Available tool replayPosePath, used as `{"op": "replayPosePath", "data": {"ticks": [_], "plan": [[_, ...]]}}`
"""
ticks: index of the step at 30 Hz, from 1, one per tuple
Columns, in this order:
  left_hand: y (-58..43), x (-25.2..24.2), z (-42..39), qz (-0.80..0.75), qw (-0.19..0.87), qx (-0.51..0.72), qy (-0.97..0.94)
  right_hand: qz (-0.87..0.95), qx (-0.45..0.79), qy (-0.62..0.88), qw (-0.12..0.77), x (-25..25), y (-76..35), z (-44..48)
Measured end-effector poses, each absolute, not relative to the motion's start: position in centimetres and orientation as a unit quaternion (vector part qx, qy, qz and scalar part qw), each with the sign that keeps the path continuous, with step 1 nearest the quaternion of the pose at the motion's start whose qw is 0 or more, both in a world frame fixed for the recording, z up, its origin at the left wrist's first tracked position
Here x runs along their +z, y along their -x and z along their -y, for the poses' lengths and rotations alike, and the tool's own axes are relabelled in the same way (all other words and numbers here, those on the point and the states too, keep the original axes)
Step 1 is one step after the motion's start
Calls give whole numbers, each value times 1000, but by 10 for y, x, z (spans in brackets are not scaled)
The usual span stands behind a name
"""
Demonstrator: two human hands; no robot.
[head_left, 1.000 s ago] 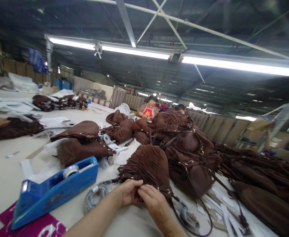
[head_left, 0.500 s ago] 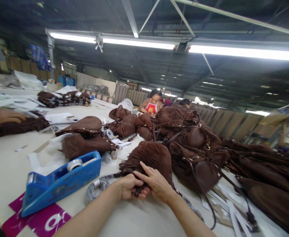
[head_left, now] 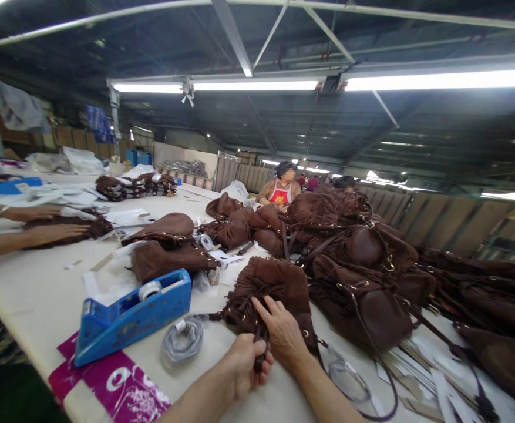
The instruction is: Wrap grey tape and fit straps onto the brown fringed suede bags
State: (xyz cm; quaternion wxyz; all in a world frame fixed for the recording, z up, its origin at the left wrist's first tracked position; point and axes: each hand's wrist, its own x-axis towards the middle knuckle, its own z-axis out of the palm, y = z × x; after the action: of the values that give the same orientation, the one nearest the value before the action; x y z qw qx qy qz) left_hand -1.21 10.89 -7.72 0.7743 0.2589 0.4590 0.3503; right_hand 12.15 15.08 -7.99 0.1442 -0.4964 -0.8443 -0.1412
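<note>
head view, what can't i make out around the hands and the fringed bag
Head view: fringed bag, underside; its own bulk hides it.
Head view: dark strip, full length; left hand covers part.
Head view: right hand, palm; its back hides it, so its grip is unclear.
Head view: co-worker's near hand; the body is cut off by the left edge.

Workshop | heaped brown bags (head_left: 358, 251) | strip lights (head_left: 257, 86) | seemingly metal roof (head_left: 283, 120)

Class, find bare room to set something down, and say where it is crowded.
Bare: between the dispenser and the left edge of the table; smaller, between left hand and right forearm. Crowded: right of that forearm, with bags and strips.
</note>
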Motion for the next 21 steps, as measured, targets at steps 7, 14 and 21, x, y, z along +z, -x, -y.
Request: {"op": "replayPosePath", "data": {"ticks": [7,14,21], "plan": [[27,-62,-98,-456,789,291,-292,908,-138,384,94,-62,-125,-128],[16,-61,-111,-458,765,306,-335,829,-125,537,92,-69,-112,-132],[41,-76,-128,-457,758,262,-385,825,-81,555,70,-35,-105,-105]]}}
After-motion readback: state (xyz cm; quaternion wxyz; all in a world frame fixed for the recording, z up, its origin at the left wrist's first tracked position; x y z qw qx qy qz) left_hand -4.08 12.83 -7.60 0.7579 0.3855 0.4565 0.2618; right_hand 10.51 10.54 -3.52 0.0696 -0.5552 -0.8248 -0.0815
